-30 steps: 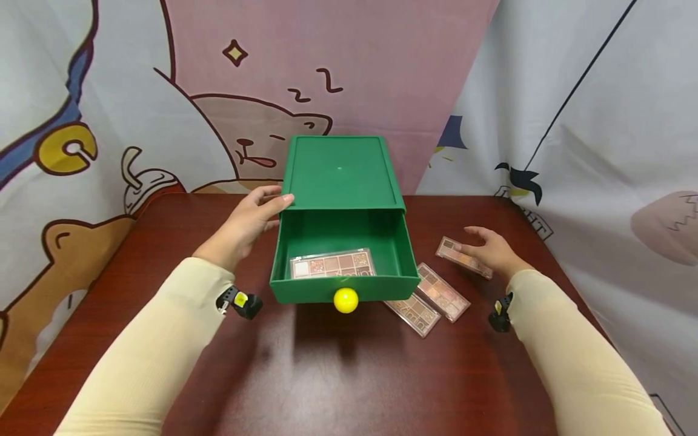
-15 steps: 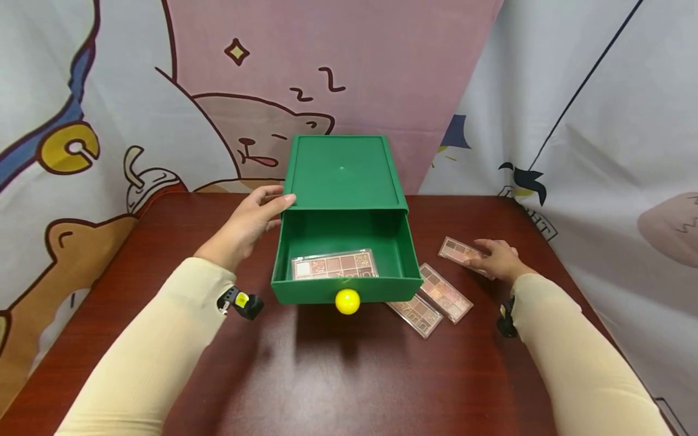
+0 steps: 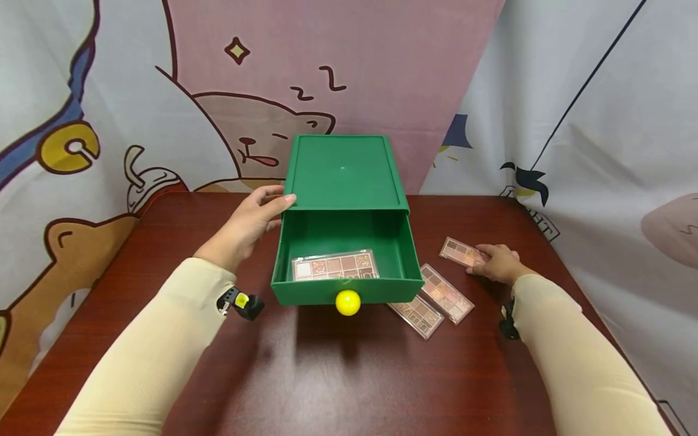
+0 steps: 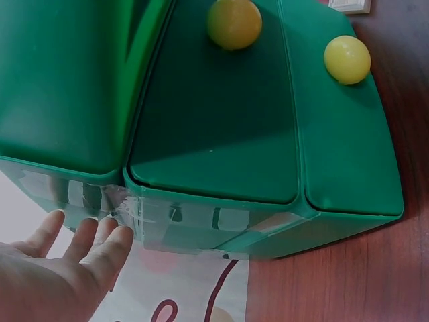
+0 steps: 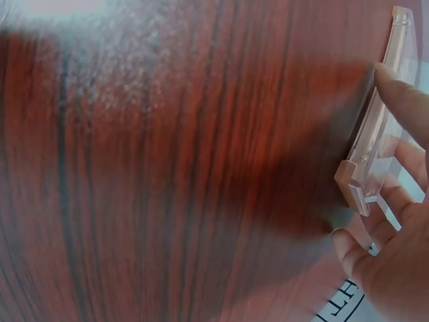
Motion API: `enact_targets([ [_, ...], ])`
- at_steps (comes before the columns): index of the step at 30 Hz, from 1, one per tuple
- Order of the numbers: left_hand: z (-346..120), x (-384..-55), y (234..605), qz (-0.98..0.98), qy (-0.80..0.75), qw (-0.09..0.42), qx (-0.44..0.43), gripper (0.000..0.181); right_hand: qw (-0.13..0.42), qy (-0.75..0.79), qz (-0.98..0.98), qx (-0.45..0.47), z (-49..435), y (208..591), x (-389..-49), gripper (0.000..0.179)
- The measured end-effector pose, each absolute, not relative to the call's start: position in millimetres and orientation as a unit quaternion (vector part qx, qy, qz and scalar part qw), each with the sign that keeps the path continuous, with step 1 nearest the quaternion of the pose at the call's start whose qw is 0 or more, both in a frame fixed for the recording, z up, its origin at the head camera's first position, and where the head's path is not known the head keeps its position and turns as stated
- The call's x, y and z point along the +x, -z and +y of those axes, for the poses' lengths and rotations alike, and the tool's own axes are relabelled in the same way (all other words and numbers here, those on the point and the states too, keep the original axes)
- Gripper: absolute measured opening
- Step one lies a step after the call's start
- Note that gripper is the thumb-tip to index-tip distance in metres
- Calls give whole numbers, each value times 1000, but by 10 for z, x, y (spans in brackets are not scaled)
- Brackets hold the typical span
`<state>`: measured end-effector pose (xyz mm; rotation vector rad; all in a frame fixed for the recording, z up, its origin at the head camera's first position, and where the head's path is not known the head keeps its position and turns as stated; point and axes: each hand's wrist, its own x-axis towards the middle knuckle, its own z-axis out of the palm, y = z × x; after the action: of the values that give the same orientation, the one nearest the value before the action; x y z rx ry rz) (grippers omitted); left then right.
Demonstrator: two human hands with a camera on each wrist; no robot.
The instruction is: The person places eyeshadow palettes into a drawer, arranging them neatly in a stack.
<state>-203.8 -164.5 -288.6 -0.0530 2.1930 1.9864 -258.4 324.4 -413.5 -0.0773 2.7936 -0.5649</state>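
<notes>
A pastel cloth [image 3: 392,66] printed with a sleeping cartoon animal hangs behind a dark reddish bench [image 3: 349,375]. Of the two hands, the right hand [image 3: 498,264] pinches the outermost palette [image 3: 460,251] by its long edges, thumb on the near side and fingers on the far one. The left hand [image 3: 245,227] is spread, fingers fairly straight along the side of a green cabinet [image 3: 343,175], thumb resting on its top edge. Between the hands, the cabinet's top drawer [image 3: 302,293] stands pulled out, with a yellow knob [image 3: 348,302] on its front and a boxed palette [image 3: 332,266] lying inside. Nearer the right hand than the left, a pinkish palette [image 3: 447,293] and a brownish palette [image 3: 418,316] lie slanted side by side, the latter partly hidden by the drawer.
</notes>
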Motion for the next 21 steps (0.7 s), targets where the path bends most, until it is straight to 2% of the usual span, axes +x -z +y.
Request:
enact_targets([
  [9,-1648,-2028,2878,735,-671,89,-17,68,142,189,972,-18,3193,4088,-2544,70],
  [21,-1644,-2034,2875,742,-664,90,-20,69,124,190,973,-33,3219,4097,-2541,70],
])
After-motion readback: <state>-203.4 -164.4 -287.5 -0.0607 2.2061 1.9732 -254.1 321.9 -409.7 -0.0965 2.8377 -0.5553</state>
